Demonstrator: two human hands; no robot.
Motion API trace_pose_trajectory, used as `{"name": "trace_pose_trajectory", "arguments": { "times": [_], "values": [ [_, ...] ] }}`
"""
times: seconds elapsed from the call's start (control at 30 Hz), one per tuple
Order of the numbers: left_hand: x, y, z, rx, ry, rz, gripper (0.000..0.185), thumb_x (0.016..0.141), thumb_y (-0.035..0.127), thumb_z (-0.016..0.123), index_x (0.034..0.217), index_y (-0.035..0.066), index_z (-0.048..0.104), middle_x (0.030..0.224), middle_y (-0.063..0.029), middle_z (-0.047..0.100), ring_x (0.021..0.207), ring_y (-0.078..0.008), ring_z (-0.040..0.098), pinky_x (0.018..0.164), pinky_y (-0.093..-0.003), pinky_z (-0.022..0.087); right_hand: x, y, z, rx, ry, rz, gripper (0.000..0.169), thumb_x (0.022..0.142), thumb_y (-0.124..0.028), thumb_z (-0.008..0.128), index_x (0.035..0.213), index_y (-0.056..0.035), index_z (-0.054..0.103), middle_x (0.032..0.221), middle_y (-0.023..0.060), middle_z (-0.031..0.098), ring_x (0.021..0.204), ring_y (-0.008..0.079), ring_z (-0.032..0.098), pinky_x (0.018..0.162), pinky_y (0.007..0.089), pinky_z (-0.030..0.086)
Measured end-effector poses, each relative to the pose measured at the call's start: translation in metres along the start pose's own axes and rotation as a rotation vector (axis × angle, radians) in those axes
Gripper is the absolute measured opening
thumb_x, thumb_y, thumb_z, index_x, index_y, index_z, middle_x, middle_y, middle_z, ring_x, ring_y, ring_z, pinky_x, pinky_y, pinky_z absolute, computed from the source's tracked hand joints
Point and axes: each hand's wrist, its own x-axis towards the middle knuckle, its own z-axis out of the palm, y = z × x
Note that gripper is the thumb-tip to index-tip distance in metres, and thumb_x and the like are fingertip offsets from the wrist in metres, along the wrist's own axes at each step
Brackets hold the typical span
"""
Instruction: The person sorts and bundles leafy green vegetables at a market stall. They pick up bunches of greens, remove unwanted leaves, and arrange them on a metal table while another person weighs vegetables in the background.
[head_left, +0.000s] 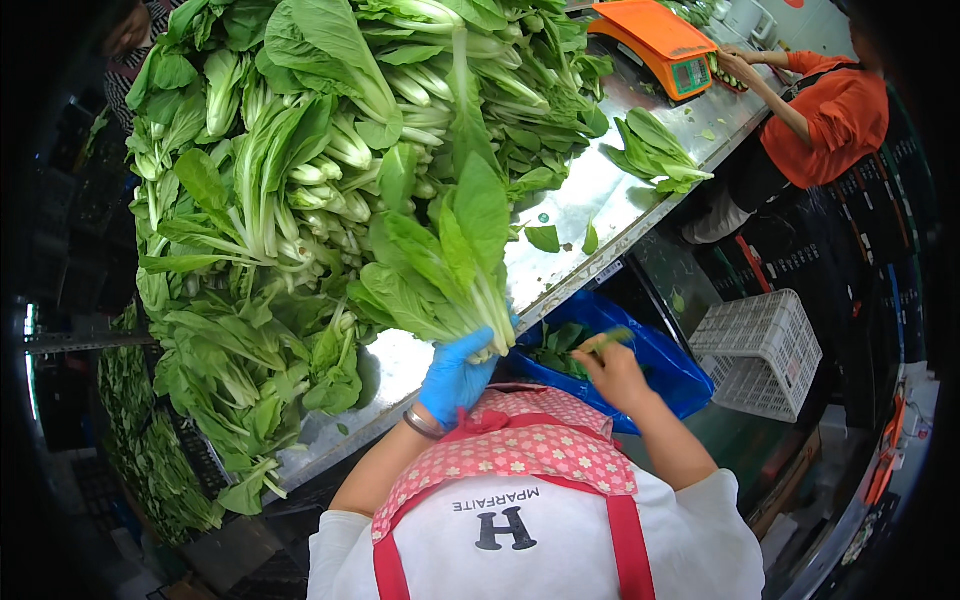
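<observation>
My left hand (456, 375), in a blue glove, grips a bunch of leafy bok choy (457, 277) by its pale stem base, leaves pointing away from me over the metal table (559, 202). Bare and slightly blurred, my right hand (621, 379) is off the table's near edge, above a blue plastic bag (675, 379). Between its thumb and fingers shows a blurred yellow-green leaf piece (609, 339). Loose green leaves (561, 349) lie inside the bag. Beyond my left hand rises a large heap of bok choy (345, 142), with a looser leafy pile (232, 360) on the left.
A single bok choy bunch (656, 150) lies near the table's right edge. Farther along stands an orange weighing scale (660, 45), with a co-worker in an orange top (836, 124) beside it. Another person (131, 45) is at upper left. A white plastic crate (757, 352) sits on the floor.
</observation>
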Motion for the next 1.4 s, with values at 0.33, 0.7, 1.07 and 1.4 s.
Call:
{"name": "trace_pose_trajectory", "arguments": {
  "times": [0.33, 0.7, 1.07, 1.4],
  "values": [
    [0.009, -0.027, 0.006, 1.102, -0.063, 0.275, 0.039, 0.078, 0.016, 0.067, 0.111, 0.000, 0.055, 0.110, -0.0129, 0.058, 0.093, -0.0199, 0.058, 0.082, -0.0317, 0.046, 0.025, -0.079, -0.003, 0.608, 0.144, -0.043, 0.076, 0.072, -0.027, 0.075, 0.131, 0.0003, 0.037, 0.121, 0.0157, 0.052, 0.117, 0.0257, 0.046, 0.097, 0.0379, 0.036],
    [0.032, -0.025, 0.035, 1.696, -0.315, 0.449, 0.098, 0.064, 0.042, 0.074, 0.135, -0.001, 0.023, 0.136, -0.0285, 0.024, 0.126, -0.0436, 0.025, 0.103, -0.0465, 0.026, 0.056, -0.063, 0.010, 1.204, 0.197, 0.305, 0.041, 0.079, -0.020, 0.068, 0.112, -0.0005, 0.054, 0.109, 0.0089, 0.057, 0.095, 0.0163, 0.054, 0.084, 0.0298, 0.044],
    [0.046, -0.018, 0.019, 2.279, -0.290, 0.488, 0.075, 0.080, 0.045, 0.058, 0.136, 0.003, 0.029, 0.139, -0.0262, 0.025, 0.130, -0.0429, 0.021, 0.105, -0.0559, 0.017, 0.192, 0.072, -0.189, -0.297, 0.723, -0.437, 0.020, 0.084, -0.017, 0.061, 0.099, -0.0046, 0.063, 0.099, 0.0098, 0.063, 0.088, 0.0260, 0.060, 0.076, 0.0369, 0.046],
    [0.049, -0.016, 0.012, 2.193, -0.225, 0.481, 0.074, 0.075, 0.045, 0.064, 0.131, 0.004, 0.037, 0.136, -0.0249, 0.031, 0.128, -0.0429, 0.027, 0.103, -0.0574, 0.021, 0.268, 0.099, -0.241, -0.607, 0.781, -0.378, 0.056, 0.065, -0.014, 0.075, 0.112, -0.0014, 0.048, 0.105, 0.0139, 0.054, 0.098, 0.0348, 0.053, 0.079, 0.0412, 0.043]
  ]
}}
